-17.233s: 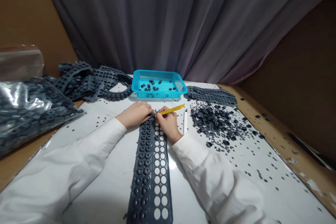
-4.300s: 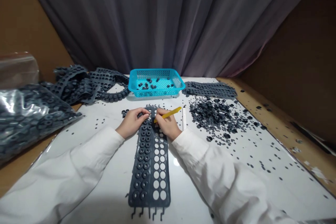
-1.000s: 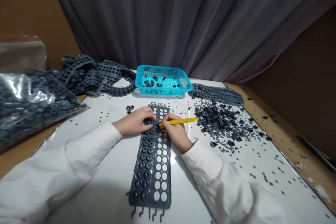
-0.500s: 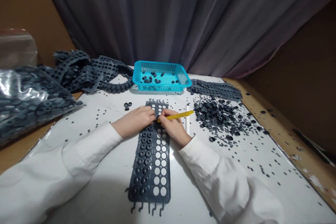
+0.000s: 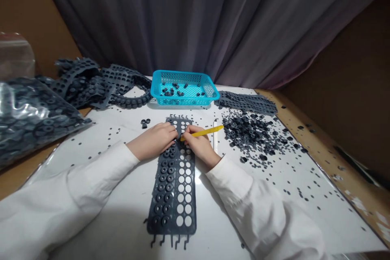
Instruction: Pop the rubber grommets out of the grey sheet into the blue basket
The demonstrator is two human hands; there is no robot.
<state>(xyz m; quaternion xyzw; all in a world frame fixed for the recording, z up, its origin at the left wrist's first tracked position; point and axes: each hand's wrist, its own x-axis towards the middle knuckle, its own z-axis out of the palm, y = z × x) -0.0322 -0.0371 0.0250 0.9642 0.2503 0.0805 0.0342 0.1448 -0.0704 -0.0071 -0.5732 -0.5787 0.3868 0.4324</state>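
Note:
A long dark rubber sheet [image 5: 171, 207] lies lengthwise in front of me. Its left columns carry ring-shaped rubber parts, while the right columns are round holes with white table showing through. Toward its far end, my left hand [image 5: 163, 137] rests with curled fingers pressed on the sheet; the fingertips are partly hidden. My right hand [image 5: 196, 143] pinches a slim yellow pen-shaped tool [image 5: 207, 131], its lower tip against the sheet beside my left fingers. What the tip touches is too small to make out. A few loose rubber rings [image 5: 145, 123] lie left of the sheet's far end.
A blue basket [image 5: 184, 100] with several dark parts stands behind the sheet. More perforated sheets [image 5: 122, 79] and a clear bag of rings [image 5: 39, 118] are at left. To the right lie a pile of dark bits [image 5: 252, 132], stacked strips [image 5: 248, 102] and a thin white strip [image 5: 216, 140].
The whole view has shifted slightly, so everything sits a little farther left. Both hands stay at nearly the same place on the sheet, and the yellow tool remains in my right hand.

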